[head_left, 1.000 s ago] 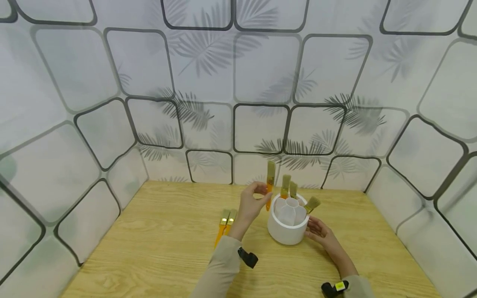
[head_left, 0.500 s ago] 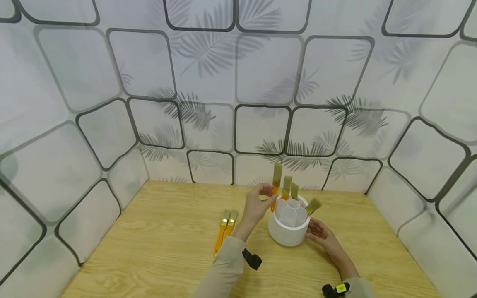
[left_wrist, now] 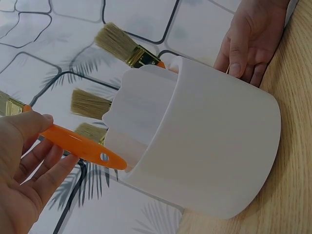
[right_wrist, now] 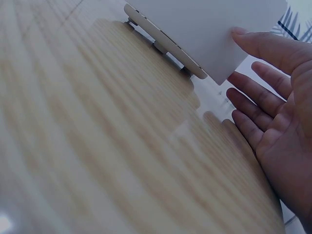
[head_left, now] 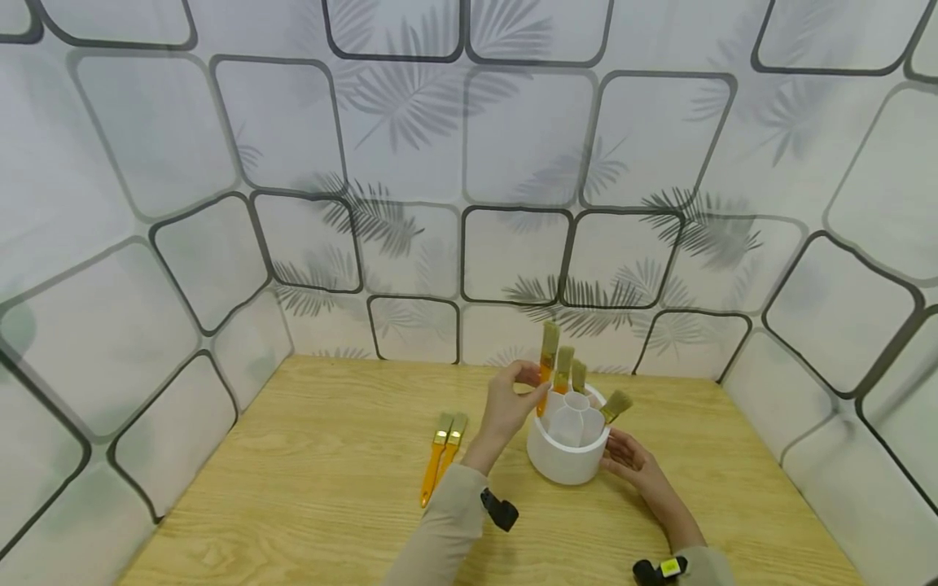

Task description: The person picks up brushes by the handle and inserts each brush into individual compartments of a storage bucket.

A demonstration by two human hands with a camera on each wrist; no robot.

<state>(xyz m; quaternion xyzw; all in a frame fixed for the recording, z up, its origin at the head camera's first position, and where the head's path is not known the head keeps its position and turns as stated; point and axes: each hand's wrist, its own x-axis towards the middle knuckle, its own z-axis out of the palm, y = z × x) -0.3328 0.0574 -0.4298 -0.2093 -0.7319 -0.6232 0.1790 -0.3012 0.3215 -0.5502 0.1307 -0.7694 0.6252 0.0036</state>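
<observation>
My left hand [head_left: 507, 405] pinches an orange-handled paintbrush [left_wrist: 80, 145], bristles upward, between thumb and fingers. Its handle tip is at the left part of the rim of a white round brush holder [head_left: 564, 457], overlapping the opening. Pale divider compartments [head_left: 575, 419] fill the holder's inside. Three more paintbrushes stand in it: two upright ones [head_left: 562, 370] at the back and a tilted one [head_left: 615, 405] leaning out to the right. My right hand [right_wrist: 285, 102] is at the holder's right side, thumb against the wall, fingers loosely extended near its base.
Two orange-handled paintbrushes [head_left: 434, 464] lie side by side on the wooden table [head_left: 308, 488], left of my left forearm. Behind and at both sides rise white panels [head_left: 410, 244] patterned with dark frames and leaves. The holder's base shows small feet [right_wrist: 158, 47].
My left hand has carried the paintbrush rightward, from beside the holder to over its left rim. My right hand stays at the holder's right side.
</observation>
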